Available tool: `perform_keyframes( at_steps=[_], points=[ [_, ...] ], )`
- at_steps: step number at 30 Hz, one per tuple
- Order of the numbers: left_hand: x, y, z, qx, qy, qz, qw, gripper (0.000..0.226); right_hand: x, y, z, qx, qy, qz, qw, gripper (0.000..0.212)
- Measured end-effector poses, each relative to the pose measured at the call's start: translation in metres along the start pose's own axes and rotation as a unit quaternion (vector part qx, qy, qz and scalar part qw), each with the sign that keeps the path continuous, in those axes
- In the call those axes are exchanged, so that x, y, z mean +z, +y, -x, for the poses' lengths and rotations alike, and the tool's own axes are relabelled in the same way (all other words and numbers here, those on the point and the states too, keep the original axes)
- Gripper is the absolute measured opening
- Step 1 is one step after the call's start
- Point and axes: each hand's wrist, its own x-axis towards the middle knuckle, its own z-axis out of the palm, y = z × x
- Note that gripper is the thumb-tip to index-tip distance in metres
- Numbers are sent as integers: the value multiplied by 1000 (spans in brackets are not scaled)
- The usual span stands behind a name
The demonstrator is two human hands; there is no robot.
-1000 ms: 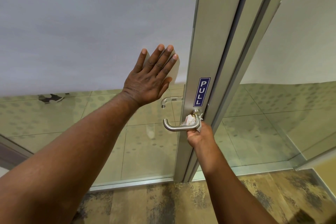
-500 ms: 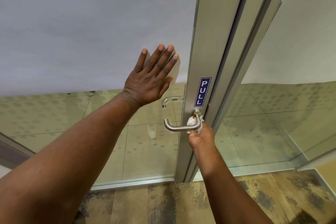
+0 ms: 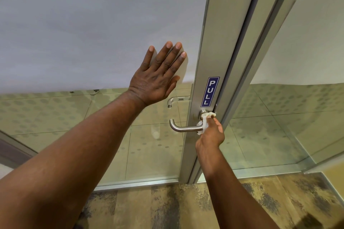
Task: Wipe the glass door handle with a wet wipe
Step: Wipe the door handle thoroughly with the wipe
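A brushed steel lever handle (image 3: 183,128) sticks out from the aluminium door frame, just under a blue PULL sticker (image 3: 210,92). My right hand (image 3: 211,135) is shut on a crumpled white wet wipe (image 3: 204,121), pressing it on the handle's bend and neck by the frame. My left hand (image 3: 159,75) lies flat with fingers spread on the frosted part of the glass door (image 3: 93,33), above and left of the handle.
A second handle (image 3: 176,99) shows through the glass on the door's far side. A fixed glass panel (image 3: 288,117) stands to the right of the frame. Patterned carpet (image 3: 167,206) covers the floor below.
My right hand has slid the wipe up from the lever's bend toward the handle's neck at the frame. My left hand has stayed flat on the glass.
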Motion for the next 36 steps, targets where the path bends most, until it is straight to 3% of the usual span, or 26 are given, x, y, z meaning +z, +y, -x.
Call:
perform_keyframes(
  at_steps=[9,15,21,26,29,31,36],
  points=[
    [-1,-1,1,1,3,2,1000,71,-4,-20,18,-123,-108,111,980,16],
    [-8,1,0,-6,-24,18,1000,68,-11,-54,39,-101,-102,32,989,16],
    [-31,9,-1,-34,-74,75,994,67,-22,-81,60,-157,-156,53,974,29],
    [-60,33,2,-117,-11,201,973,48,-22,-101,79,-203,-202,50,957,27],
    [-80,58,8,-193,33,320,927,33,-21,-115,93,-216,-224,44,949,30],
    [-97,78,9,-261,24,420,869,27,-20,-125,104,-216,-237,55,946,29],
    [-133,117,-2,-409,-56,668,619,29,-21,-142,129,-196,-299,107,928,27]
  ],
)
